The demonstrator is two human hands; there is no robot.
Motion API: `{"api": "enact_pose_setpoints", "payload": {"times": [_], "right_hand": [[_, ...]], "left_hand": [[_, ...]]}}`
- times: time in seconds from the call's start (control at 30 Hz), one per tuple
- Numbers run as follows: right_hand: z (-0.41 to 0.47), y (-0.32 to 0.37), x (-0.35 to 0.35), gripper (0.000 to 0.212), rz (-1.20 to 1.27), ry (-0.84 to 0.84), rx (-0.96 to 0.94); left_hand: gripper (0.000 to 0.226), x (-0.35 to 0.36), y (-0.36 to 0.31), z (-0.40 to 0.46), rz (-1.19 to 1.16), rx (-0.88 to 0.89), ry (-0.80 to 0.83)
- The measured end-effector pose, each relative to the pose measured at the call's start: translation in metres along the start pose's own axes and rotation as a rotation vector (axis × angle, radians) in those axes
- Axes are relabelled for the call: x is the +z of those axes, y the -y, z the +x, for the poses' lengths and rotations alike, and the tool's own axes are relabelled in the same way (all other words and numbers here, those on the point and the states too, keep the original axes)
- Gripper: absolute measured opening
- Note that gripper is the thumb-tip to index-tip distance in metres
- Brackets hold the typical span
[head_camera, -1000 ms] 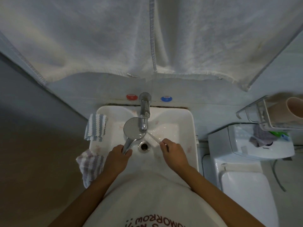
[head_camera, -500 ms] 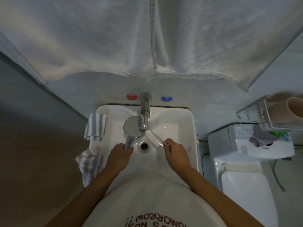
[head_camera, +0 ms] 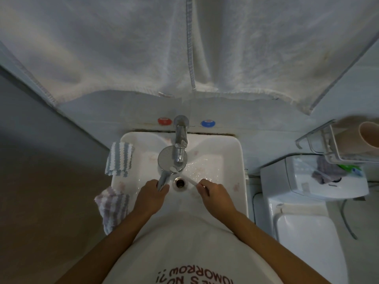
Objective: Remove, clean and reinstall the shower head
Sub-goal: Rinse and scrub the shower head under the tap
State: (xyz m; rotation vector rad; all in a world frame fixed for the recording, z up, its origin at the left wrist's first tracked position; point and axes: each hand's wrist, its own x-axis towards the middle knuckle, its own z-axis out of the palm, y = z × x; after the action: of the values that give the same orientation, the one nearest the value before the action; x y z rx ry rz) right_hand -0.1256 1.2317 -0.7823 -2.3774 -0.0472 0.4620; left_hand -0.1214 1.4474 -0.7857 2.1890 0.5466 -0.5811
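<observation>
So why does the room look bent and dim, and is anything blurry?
Head view: the wide-angle lens bows the wall edges and the towel; the light is dim and bluish, brightest on the wet sink; the cup at the right edge is smeared, while the shower head stays fairly sharp.

A large white towel (head_camera: 143, 48) hangs across the top, covering much of the pale wall (head_camera: 235, 113). Below it a white sink (head_camera: 231, 152) is fixed to the wall, with a red knob (head_camera: 164, 121) and a blue knob (head_camera: 208, 123) above its back edge. A white toilet (head_camera: 307, 218) stands just beside the sink's right edge, under a wire rack (head_camera: 320, 144). The light is dim.
</observation>
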Motion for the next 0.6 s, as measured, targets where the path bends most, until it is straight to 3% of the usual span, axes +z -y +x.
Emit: {"api": "enact_pose_setpoints", "payload": {"times": [0.1, 0.23, 0.4, 0.53, 0.6], "right_hand": [[0.0043, -0.0035, -0.0030, 0.026, 0.004, -0.079, 0.036], [-0.0026, 0.0004, 0.0019, 0.027, -0.002, 0.029, -0.034], [0.0032, -0.0040, -0.0020, 0.027, -0.004, -0.065, 0.038], [-0.0041, 0.0013, 0.0015, 0.027, 0.017, 0.040, -0.027], [-0.0024, -0.0007, 0.0004, 0.027, 0.007, -0.011, 0.014]], "left_hand": [[0.032, 0.0016, -0.0007, -0.0007, 0.037, 0.017, 0.013], [0.033, 0.0020, 0.0009, -0.0017, 0.113, 0.054, -0.002], [0.033, 0.0028, -0.0023, -0.0031, 0.138, 0.096, 0.027], [0.035, 0.0025, -0.0028, -0.0029, 0.150, 0.108, 0.020], [0.033, 0.0022, -0.0029, -0.0035, 0.144, 0.104, 0.015]]}}
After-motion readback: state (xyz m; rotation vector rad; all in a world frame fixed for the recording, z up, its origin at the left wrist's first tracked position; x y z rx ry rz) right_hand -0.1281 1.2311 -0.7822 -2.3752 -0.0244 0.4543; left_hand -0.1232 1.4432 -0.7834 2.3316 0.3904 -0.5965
